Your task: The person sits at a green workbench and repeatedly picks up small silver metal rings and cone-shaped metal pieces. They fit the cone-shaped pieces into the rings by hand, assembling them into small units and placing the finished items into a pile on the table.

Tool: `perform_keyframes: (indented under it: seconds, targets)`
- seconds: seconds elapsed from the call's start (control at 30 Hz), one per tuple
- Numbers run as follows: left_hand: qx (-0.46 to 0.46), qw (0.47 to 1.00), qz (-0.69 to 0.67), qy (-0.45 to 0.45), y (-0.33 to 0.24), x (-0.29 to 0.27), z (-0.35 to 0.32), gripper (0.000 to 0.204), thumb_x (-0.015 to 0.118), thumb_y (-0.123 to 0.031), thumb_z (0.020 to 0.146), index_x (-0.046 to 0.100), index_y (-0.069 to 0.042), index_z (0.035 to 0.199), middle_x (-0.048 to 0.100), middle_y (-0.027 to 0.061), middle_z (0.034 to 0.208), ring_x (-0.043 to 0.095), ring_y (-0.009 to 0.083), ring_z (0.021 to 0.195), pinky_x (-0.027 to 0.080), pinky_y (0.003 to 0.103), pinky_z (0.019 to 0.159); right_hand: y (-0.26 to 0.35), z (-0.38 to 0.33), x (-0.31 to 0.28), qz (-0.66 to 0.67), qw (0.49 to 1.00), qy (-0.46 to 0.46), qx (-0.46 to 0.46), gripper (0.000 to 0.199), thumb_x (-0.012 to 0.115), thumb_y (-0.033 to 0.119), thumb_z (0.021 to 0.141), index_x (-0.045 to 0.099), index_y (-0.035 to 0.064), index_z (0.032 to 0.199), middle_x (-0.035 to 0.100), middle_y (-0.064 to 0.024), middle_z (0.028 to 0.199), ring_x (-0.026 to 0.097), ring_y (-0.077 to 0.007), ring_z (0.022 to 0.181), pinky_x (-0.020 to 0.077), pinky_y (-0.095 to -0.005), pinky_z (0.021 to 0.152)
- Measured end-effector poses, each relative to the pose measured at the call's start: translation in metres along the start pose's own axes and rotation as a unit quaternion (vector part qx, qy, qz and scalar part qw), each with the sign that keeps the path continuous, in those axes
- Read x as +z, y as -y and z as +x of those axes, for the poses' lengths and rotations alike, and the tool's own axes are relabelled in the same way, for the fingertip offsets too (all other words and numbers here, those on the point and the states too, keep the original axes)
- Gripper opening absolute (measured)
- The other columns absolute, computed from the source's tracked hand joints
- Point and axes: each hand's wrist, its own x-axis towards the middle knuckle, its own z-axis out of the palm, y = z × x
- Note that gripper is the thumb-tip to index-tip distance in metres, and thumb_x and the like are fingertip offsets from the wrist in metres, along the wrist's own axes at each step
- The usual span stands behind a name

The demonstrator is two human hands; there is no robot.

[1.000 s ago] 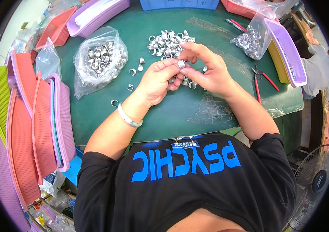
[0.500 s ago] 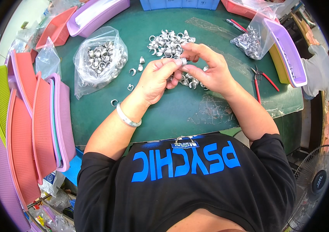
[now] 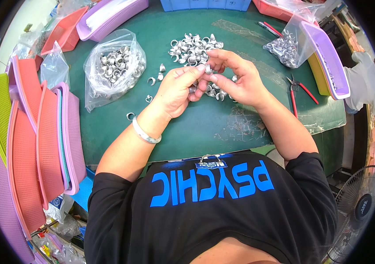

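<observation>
My left hand [image 3: 176, 90] and my right hand [image 3: 236, 79] meet above the green table [image 3: 196, 127], fingertips pinched together on a small silver metal piece [image 3: 206, 69]. More silver pieces show under my fingers, some of them cupped in my left palm. A loose heap of the same silver pieces [image 3: 194, 46] lies just beyond my hands. A few single pieces [image 3: 152, 81] are scattered to the left of my left hand. A pale bangle [image 3: 145, 132] sits on my left wrist.
A clear bag of silver pieces [image 3: 114, 66] lies at the left, another bag [image 3: 284, 48] at the right beside a purple and yellow basket [image 3: 328, 61]. Red-handled pliers [image 3: 295, 88] lie right of my hand. Stacked pink, purple and green baskets [image 3: 37, 141] fill the left side. A fan [image 3: 359, 202] stands lower right.
Both hands have lifted slightly toward the heap, with the fingertips shifting on the small silver piece. Nothing else has moved.
</observation>
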Motion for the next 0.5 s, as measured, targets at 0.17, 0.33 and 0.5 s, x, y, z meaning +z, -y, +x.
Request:
perform_keyframes:
  seconds: [0.17,0.33,0.5]
  targets:
    - [-0.011,1.0,-0.001,0.004,-0.0012,0.0006,-0.0009,0.029,0.052,-0.029,0.087,0.062,-0.001,0.083,0.051,0.0015,0.062,0.043,0.0096,0.052,0.031,0.021,0.044,-0.0035,-0.0018,-0.0002,0.029,0.999,-0.002,0.013,0.039,0.062,0.003,0.077,0.051,0.0019,0.114,0.059,-0.0048,0.087,0.054,-0.0119,0.076,0.0447,-0.0253,0.069]
    - [-0.017,1.0,-0.006,0.011,-0.0017,0.001,-0.0011,0.029,0.052,-0.028,0.087,0.062,-0.001,0.085,0.05,0.0009,0.062,0.042,0.0093,0.052,0.03,0.02,0.045,-0.0024,-0.0017,-0.0003,0.04,0.999,-0.003,0.027,0.038,0.061,0.002,0.077,0.051,0.0017,0.114,0.06,-0.0046,0.087,0.054,-0.0111,0.076,0.0447,-0.025,0.069]
    - [-0.005,1.0,0.013,0.023,0.0002,-0.0008,-0.0003,0.022,0.054,-0.025,0.086,0.061,-0.004,0.084,0.051,0.0,0.064,0.043,0.0084,0.054,0.031,0.019,0.046,-0.0032,-0.0015,0.0,0.048,0.998,0.002,0.032,0.039,0.062,0.001,0.076,0.051,0.0023,0.114,0.061,-0.0045,0.09,0.054,-0.0102,0.076,0.0446,-0.0241,0.068]
